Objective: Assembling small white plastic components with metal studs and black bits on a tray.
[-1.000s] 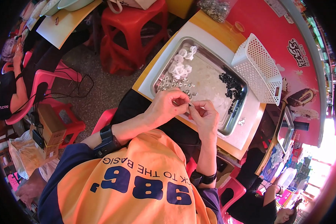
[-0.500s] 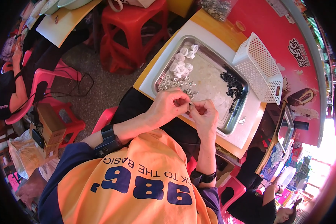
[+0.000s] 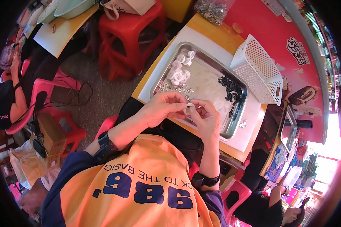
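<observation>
Little has changed over the last second: the left hand [image 3: 161,109] and right hand [image 3: 204,117] stay pinched together on one small white ring [image 3: 189,108], so the fitting seems unfinished. The ring, pale and translucent, sits between the fingertips, just short of the metal tray [image 3: 231,130] beyond them.

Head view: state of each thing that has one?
left hand: closed, pinching the small white ring
right hand: closed on the same ring
small white ring: held between both hands, above the tray
metal tray: flat on table, holding loose parts
white basket: tipped on its side, empty
red stool: upright
</observation>
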{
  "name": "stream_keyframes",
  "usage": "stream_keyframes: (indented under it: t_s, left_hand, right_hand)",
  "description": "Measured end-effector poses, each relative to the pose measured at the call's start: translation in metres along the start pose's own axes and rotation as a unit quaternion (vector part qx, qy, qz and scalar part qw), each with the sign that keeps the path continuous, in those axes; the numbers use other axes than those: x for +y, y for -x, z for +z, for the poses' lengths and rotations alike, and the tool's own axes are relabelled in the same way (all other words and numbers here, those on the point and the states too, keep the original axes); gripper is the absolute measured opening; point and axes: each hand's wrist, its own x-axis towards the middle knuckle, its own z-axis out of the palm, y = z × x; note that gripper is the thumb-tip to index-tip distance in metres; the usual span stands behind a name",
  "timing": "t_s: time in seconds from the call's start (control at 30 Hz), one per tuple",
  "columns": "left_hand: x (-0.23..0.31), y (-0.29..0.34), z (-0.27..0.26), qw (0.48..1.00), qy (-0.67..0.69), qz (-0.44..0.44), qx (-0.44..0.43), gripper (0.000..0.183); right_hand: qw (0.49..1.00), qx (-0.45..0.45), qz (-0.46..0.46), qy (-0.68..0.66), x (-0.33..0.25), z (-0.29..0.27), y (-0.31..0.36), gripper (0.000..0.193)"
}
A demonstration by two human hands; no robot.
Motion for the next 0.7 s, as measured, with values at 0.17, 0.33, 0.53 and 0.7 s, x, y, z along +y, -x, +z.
stream_keyframes:
  t_s: [0.17, 0.33, 0.53, 0.7]
  left_hand:
    - [0.002, 0.003, 0.004, 1.0, 0.01, -0.002, -0.009, 0.014]
    - [-0.002, 0.003, 0.003, 0.999, -0.033, 0.014, -0.009, 0.02]
    - [-0.004, 0.005, 0.008, 0.998, -0.027, 0.053, -0.005, 0.015]
    - [-0.005, 0.003, 0.011, 0.996, -0.05, 0.08, -0.001, 0.015]
  right_hand:
    - [0.998, 0.042, -0.033, 0.036, 0.002, 0.006, 0.008, 0.014]
    - [0.994, 0.067, -0.037, 0.075, -0.002, 0.008, 0.011, 0.012]
    - [0.993, 0.099, -0.054, 0.047, 0.012, 0.015, 0.014, 0.013]
    - [0.985, 0.133, -0.078, 0.076, 0.019, 0.016, 0.01, 0.013]
